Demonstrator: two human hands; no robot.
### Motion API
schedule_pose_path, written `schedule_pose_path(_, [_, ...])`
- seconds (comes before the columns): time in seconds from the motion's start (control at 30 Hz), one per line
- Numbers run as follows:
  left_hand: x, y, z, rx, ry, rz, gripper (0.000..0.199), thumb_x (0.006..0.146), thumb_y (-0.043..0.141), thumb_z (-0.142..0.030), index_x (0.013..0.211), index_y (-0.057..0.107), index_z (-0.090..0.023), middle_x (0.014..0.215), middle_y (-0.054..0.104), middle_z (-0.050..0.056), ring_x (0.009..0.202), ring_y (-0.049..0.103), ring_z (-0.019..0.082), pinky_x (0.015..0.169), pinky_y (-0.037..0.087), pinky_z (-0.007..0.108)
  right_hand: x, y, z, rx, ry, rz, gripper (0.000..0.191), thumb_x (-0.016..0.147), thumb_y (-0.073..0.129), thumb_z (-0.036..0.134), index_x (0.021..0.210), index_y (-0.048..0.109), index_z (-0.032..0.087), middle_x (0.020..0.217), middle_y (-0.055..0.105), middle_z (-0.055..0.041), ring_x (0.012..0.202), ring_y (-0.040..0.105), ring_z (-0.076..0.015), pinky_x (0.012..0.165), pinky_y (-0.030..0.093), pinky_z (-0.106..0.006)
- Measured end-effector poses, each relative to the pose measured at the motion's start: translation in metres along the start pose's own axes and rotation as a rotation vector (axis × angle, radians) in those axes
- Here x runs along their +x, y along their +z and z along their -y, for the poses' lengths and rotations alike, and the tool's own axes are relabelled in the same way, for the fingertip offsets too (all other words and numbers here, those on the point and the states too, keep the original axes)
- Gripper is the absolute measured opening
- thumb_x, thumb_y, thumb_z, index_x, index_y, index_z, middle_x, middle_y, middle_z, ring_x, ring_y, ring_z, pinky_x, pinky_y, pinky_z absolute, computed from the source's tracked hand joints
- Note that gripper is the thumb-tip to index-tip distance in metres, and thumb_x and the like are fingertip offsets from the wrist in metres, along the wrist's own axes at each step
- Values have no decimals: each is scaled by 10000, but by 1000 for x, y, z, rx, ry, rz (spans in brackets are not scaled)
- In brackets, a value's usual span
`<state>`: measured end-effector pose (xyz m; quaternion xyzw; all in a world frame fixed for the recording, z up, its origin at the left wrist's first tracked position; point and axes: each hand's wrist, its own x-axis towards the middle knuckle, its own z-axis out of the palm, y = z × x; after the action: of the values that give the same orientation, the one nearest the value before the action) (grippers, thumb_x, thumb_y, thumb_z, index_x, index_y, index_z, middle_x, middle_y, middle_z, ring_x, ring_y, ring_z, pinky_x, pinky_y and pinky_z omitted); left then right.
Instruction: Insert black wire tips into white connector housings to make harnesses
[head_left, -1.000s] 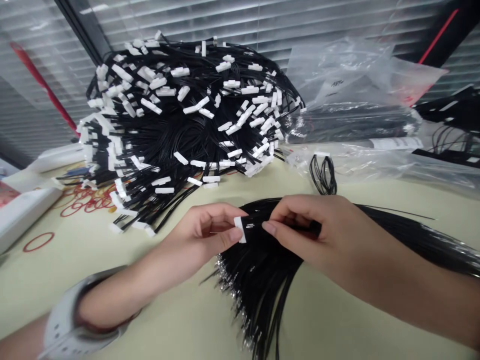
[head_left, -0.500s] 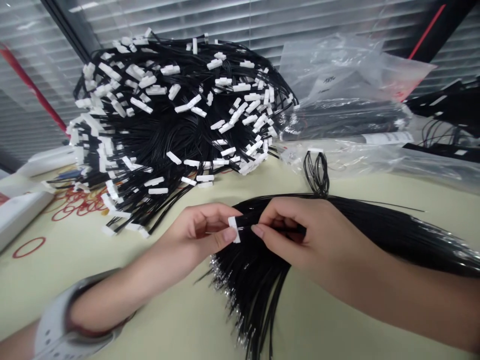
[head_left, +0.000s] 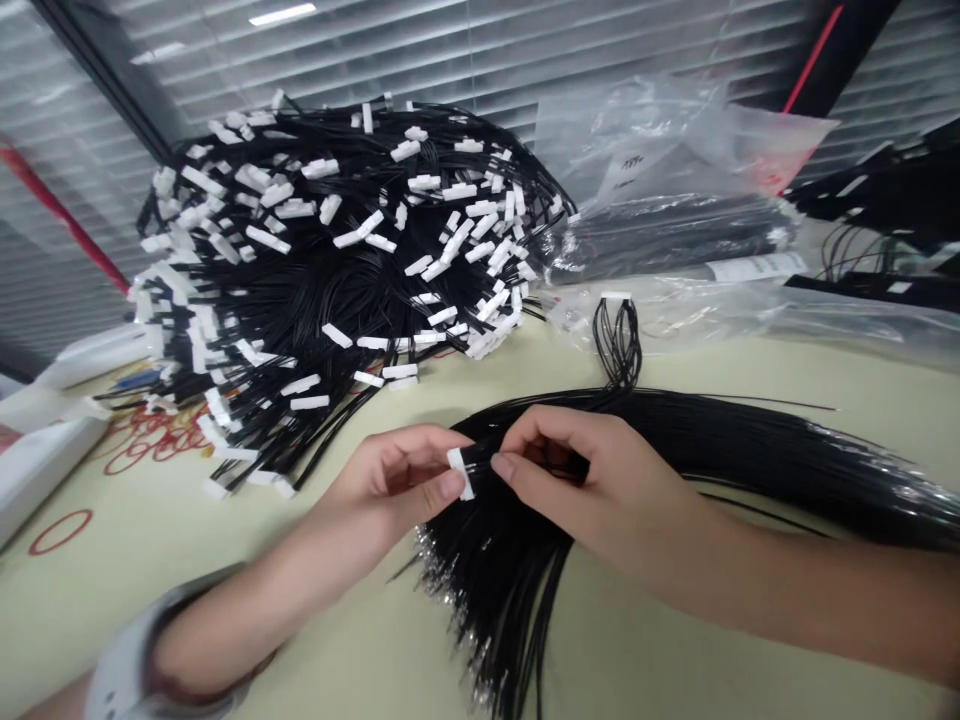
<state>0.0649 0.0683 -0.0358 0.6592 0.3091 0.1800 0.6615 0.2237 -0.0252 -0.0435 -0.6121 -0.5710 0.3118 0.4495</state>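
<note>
Between thumb and fingers, my left hand [head_left: 405, 480] pinches a small white connector housing [head_left: 461, 474]. Just to its right, my right hand [head_left: 577, 470] pinches a thin black wire [head_left: 480, 464], whose metal tip is at the housing's side; how deep the tip sits I cannot tell. Other black wires run from the housing back under my right fingers. Below both hands lies a thick bundle of loose black wires [head_left: 510, 580], fanned out at the left with bare metal tips.
A large heap of black cables with white connectors [head_left: 337, 270] lies at the back left. Clear plastic bags [head_left: 667, 230] stand at the back right. A looped cable [head_left: 616, 340] lies behind the bundle. Red rubber bands [head_left: 150, 435] and a white box [head_left: 45, 465] are at the left.
The camera view has shifted slightly, moving the background a little left and down. The wire tip in my right hand is now closer to the white housing.
</note>
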Motion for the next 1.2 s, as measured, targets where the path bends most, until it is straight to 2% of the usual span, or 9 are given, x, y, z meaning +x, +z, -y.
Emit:
schedule_pose_path(0.2, [0,1,1,-31,-51,-5,148,709,674,-186,856,657,-184,742,668,3,680,568,115,642,418,212,0,5,-7,-41,-53,-54,108,746,504,208,653,531,159,548,446,46,503,378,-43,466,299,-174])
schedule_pose_path(0.37, [0,0,3,-33,-41,-25,159,701,687,-185,858,661,-198,742,681,-6,670,564,95,635,408,186,-1,5,-9,-42,-70,-62,86,728,505,184,653,537,155,553,457,39,506,387,-47,483,313,-181])
schedule_pose_path(0.77, [2,1,1,11,-48,-17,183,695,691,-212,868,646,-170,694,657,8,662,569,135,629,404,236,-2,4,-9,-37,-127,-84,85,711,507,154,645,560,162,570,476,43,528,393,-51,519,313,-194])
schedule_pose_path(0.9, [1,-1,4,31,-52,-15,189,715,674,-223,886,626,-160,694,644,13,659,556,134,624,394,238,-3,4,-8,-26,-94,-77,95,743,485,178,673,549,166,570,475,46,522,399,-50,517,318,-192])
schedule_pose_path(1.2, [2,-1,-1,1,-78,-34,163,711,674,-208,865,639,-166,758,662,30,684,564,139,649,414,241,-4,8,-11,-184,-112,-102,132,810,446,208,735,551,181,642,540,12,605,449,-100,582,337,-245])
